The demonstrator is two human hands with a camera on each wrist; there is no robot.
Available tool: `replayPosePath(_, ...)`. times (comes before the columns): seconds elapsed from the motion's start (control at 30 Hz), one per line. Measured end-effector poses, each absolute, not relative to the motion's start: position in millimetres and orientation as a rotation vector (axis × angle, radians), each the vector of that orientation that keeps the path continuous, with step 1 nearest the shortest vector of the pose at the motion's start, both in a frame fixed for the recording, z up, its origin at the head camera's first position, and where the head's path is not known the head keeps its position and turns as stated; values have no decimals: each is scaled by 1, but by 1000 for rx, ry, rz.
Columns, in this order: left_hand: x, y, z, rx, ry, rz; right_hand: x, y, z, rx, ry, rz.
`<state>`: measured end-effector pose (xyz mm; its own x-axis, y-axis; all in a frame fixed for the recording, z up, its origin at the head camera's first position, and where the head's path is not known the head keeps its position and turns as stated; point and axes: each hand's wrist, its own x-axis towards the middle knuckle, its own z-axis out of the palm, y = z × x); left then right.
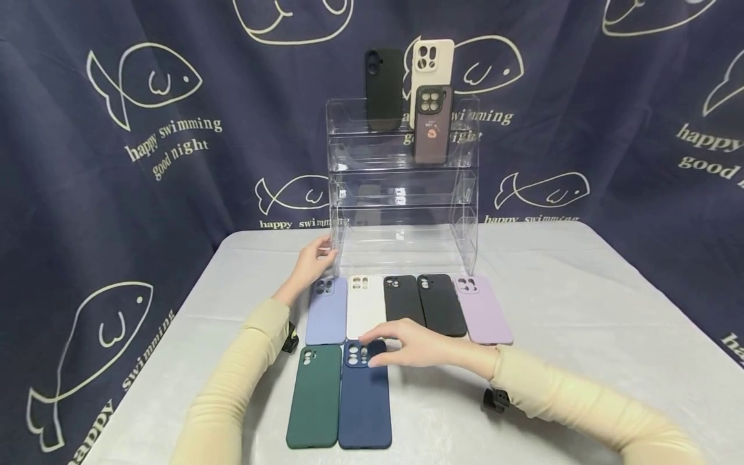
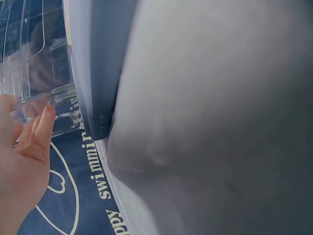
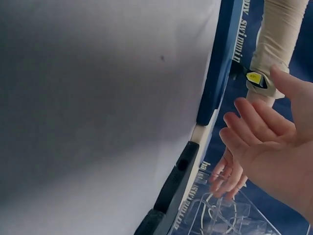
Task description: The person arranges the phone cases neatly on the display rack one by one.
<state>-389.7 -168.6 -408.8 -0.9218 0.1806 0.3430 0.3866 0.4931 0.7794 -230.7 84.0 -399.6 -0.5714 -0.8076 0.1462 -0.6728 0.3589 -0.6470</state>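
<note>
Right hand's palm (image 3: 271, 149), right-wrist view only

I face a dark blue curtain (image 1: 552, 129), marked repeatedly in pale lettering: "happy swimming", with "good night" beneath. My wrist views show parts of this wording sideways. Lettering on the translucent phone case (image 1: 433, 143) is too small for me to read.
</note>
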Motion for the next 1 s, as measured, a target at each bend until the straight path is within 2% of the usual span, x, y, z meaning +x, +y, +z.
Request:
replayPosePath(0.47, -390, -166, -413, -447, -2540, -1412, -227, 93, -399, -1393, 2412, -882)
replayPosePath(0.73, -390, -167, -410, -433, -2541, -1430, -224, 97, -404, -1134, 2593, -969)
replayPosePath(1.0, -387, -165, -409, -451, -2536, -1393, -216, 98, -407, -1035, 2670, -937)
